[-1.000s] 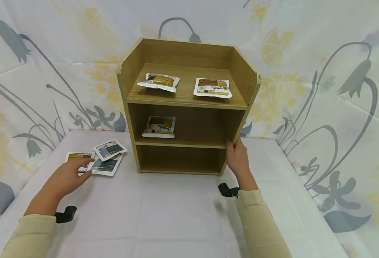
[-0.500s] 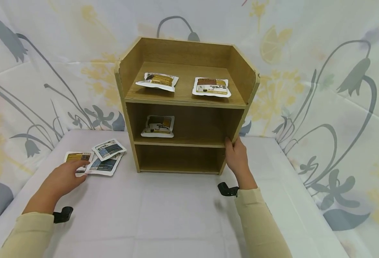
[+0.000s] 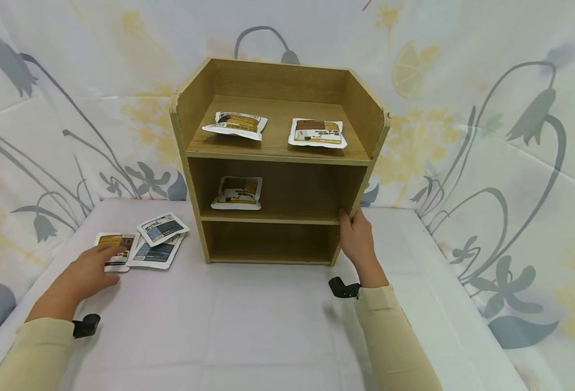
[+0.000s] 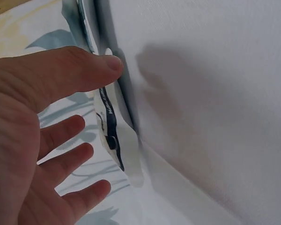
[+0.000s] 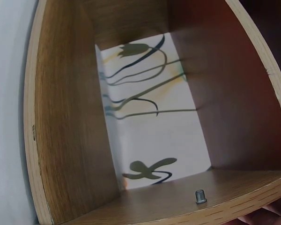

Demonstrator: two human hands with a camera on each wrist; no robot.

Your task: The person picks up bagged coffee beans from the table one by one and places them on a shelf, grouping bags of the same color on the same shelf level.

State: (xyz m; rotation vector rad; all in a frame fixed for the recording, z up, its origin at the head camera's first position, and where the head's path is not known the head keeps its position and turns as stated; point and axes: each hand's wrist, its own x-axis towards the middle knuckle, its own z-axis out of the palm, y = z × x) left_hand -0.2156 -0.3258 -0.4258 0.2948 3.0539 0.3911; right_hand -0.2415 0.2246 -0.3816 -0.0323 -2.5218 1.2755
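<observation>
My left hand (image 3: 84,274) hovers at the near left side of a white packet with a yellow-brown label (image 3: 125,241), partly covering it in the head view. In the left wrist view its thumb reaches across the packet's edge (image 4: 111,126), while the other fingers are spread apart. Two blue-labelled packets overlap to the right, the smaller one (image 3: 162,228) on top of the larger (image 3: 152,255). My right hand (image 3: 358,239) grips the right side panel of a small wooden shelf (image 3: 277,219), thumb at its front edge and fingers around the outside.
Two packets lie on the top shelf, one left (image 3: 238,125), one right (image 3: 317,133). Another packet (image 3: 238,193) lies on the middle shelf, at the left. The lowest compartment (image 5: 154,131) has an open back showing floral cloth. White cloth (image 3: 268,326) covers the table.
My left hand has moved left and slightly toward me, off the blue-labelled packets to the yellow-brown one. My right hand keeps its grip on the shelf.
</observation>
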